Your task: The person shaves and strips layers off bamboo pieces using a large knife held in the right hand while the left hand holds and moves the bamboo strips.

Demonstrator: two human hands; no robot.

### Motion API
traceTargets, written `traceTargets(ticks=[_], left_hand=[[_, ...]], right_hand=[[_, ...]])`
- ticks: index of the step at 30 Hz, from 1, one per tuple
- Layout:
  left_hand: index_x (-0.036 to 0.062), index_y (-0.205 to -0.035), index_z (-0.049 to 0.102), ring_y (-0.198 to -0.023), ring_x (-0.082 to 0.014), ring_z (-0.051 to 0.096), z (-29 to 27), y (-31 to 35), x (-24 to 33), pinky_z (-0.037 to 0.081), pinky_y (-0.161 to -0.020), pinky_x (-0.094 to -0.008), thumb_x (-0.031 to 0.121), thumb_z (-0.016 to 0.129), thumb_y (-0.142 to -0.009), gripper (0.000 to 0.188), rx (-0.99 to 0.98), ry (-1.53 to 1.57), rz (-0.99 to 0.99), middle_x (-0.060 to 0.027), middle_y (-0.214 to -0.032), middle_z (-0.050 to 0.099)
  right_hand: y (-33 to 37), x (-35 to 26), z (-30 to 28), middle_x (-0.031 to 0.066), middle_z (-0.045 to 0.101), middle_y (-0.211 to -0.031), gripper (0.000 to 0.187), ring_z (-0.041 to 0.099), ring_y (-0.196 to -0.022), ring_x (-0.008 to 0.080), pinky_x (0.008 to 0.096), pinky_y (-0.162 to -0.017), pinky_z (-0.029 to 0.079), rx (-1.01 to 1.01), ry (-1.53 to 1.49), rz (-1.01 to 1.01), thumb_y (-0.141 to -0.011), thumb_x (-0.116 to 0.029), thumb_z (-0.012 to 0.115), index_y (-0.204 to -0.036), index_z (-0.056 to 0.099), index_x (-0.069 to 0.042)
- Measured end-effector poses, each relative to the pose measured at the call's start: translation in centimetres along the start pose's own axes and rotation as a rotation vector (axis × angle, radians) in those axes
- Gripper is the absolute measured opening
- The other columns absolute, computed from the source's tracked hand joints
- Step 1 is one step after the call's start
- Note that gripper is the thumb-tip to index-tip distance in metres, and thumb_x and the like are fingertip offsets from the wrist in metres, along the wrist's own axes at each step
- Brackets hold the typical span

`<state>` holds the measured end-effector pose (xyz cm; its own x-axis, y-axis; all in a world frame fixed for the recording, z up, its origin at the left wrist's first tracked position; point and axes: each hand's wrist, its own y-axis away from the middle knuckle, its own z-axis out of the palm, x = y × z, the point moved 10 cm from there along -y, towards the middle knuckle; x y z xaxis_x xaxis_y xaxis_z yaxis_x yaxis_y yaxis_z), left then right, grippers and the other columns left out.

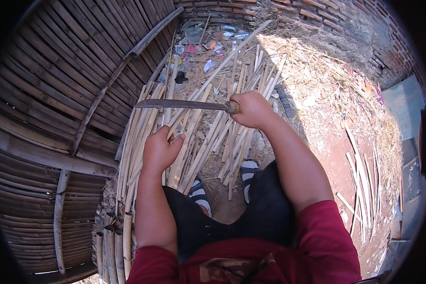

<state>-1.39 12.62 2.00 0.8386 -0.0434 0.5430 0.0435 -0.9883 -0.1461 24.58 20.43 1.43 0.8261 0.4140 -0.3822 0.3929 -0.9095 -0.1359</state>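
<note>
My right hand [252,110] is closed around the wooden handle of a machete [184,103]. Its long dark blade points left and lies level across the view, above the far side of my left hand. My left hand [162,147] is closed on a long bamboo strip [244,45], with the thumb sticking out to the right. From that hand the strip slants away to the far right, passing by the blade; whether the two touch I cannot tell. Below both hands, many split bamboo strips [194,156] lie in a loose pile in front of my feet.
A slatted bamboo wall [47,94] closes the left side, with upright bamboo poles [110,251] near its foot. Litter [210,65] lies before the brick wall [317,16] at the back. More thin strips [362,189] rest on the ground to the right.
</note>
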Motion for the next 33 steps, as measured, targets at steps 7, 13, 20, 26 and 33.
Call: traceTargets(ticks=[7, 13, 20, 26, 33], left_hand=[[-0.0022, -0.088, 0.065, -0.063, -0.0394, 0.067, -0.9, 0.4, 0.6, 0.051, -0.060, -0.0463, 0.034, 0.077, -0.087, 0.039, 0.046, 0.025, 0.030, -0.0214, -0.068, 0.066], [-0.0021, -0.089, 0.066, -0.065, -0.0412, 0.068, -0.5, 0.4, -0.1, 0.052, -0.062, -0.0476, 0.035, 0.077, -0.087, 0.039, -0.034, 0.003, -0.084, -0.0218, -0.070, 0.067], [-0.0023, -0.087, 0.064, -0.058, -0.0254, 0.062, -0.4, 0.4, 0.2, 0.048, -0.057, -0.0402, 0.031, 0.080, -0.086, 0.037, -0.009, 0.014, -0.009, -0.0165, -0.065, 0.063], [-0.0025, -0.089, 0.066, -0.063, -0.0355, 0.067, 0.0, 0.4, 0.3, 0.052, -0.061, -0.0455, 0.035, 0.078, -0.086, 0.040, 0.011, 0.033, 0.026, -0.0199, -0.068, 0.066], [-0.0029, -0.086, 0.064, -0.061, -0.0358, 0.066, 0.4, -0.2, -0.4, 0.051, -0.060, -0.0448, 0.035, 0.078, -0.086, 0.040, -0.032, 0.020, 0.010, -0.0195, -0.067, 0.065]], right_hand=[[-0.9, -0.3, -1.3, 0.0202, 0.071, -0.083, 0.022, 0.070, -0.087, 0.0421, 0.0522, -0.080, 0.057, 0.089, -0.083, 0.093, -0.078, -0.023, 0.071, -0.093, 0.070, -0.006], [0.2, -1.9, -0.8, 0.0207, 0.069, -0.079, 0.019, 0.069, -0.081, 0.0431, 0.0518, -0.075, 0.055, 0.132, -0.078, 0.007, -0.079, -0.022, 0.070, -0.089, 0.069, -0.006], [-0.4, 1.6, -1.9, 0.0209, 0.073, -0.087, 0.024, 0.071, -0.088, 0.0413, 0.0500, -0.081, 0.057, 0.071, -0.182, 0.183, -0.078, -0.025, 0.071, -0.092, 0.070, -0.005], [0.5, -4.5, -0.9, 0.0203, 0.073, -0.086, 0.023, 0.071, -0.085, 0.0412, 0.0502, -0.080, 0.057, 0.049, -0.015, -0.062, -0.078, -0.024, 0.070, -0.093, 0.071, -0.006], [-0.1, 0.9, -1.2, 0.0177, 0.073, -0.082, 0.025, 0.071, -0.081, 0.0418, 0.0507, -0.078, 0.057, 0.136, -0.045, 0.034, -0.078, -0.025, 0.070, -0.095, 0.072, -0.007]])
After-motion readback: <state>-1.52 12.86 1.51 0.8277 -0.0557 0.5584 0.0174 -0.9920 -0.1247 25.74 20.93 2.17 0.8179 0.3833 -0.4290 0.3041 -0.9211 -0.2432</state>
